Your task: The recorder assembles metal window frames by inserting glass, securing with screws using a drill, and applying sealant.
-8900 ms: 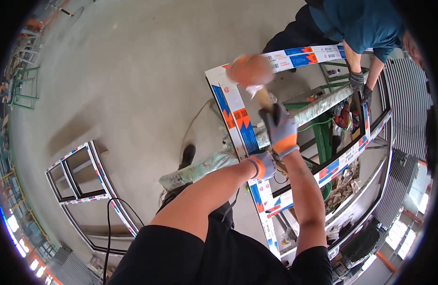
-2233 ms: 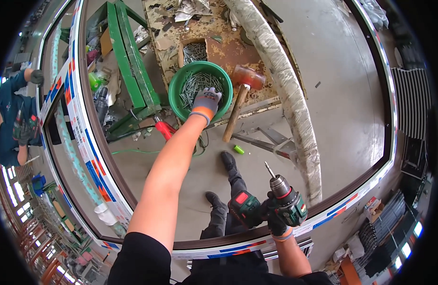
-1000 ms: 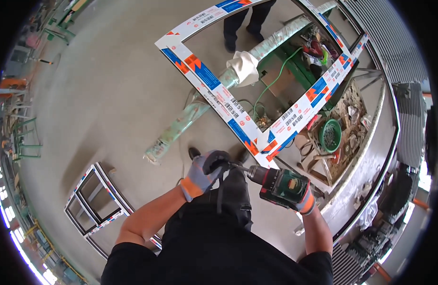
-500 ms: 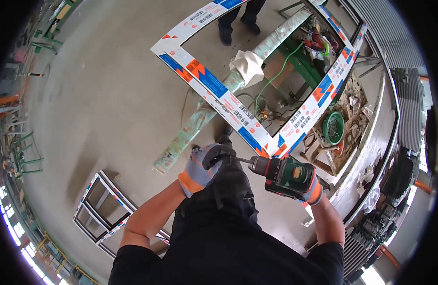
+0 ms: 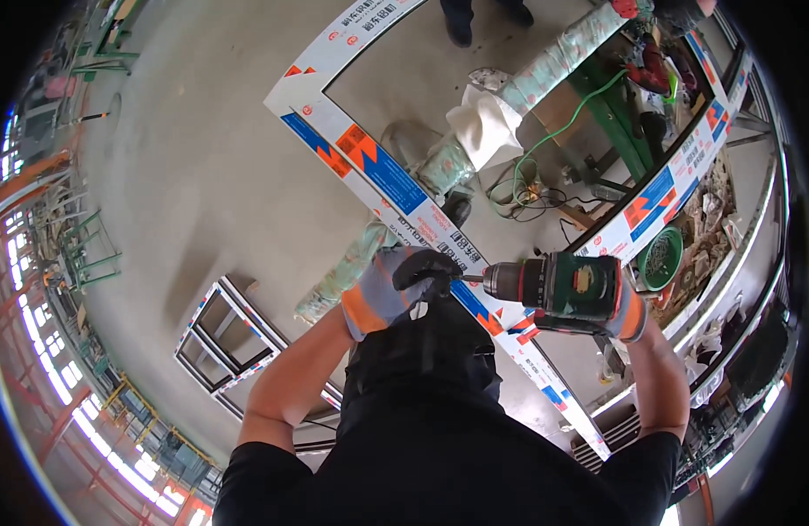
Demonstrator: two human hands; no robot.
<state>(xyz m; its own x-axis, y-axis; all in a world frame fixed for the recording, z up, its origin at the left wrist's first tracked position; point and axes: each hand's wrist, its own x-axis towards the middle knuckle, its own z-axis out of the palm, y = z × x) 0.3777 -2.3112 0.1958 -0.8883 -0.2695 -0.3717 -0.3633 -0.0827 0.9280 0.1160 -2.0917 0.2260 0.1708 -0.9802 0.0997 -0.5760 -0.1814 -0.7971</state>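
My right hand, in a grey and orange glove, grips a green and black cordless drill. The drill lies level, its thin bit aimed left. At the bit's tip, my left hand is closed in a glove with dark fingertips; what its fingers pinch is too small to make out. Beneath the drill runs a large window frame, covered in white, blue and orange printed film. Its near corner is partly hidden by the drill and my hands.
A film-wrapped beam with a white cloth on it passes under the frame. A green cord curls nearby. Right, a green bowl holds small pieces. Another person's shoe shows beyond. Smaller frames lie at left.
Both hands and the drill appear farther up and to the right in the picture, now over the frame's near edge. The view has shifted too. The left hand stays at the bit's tip.
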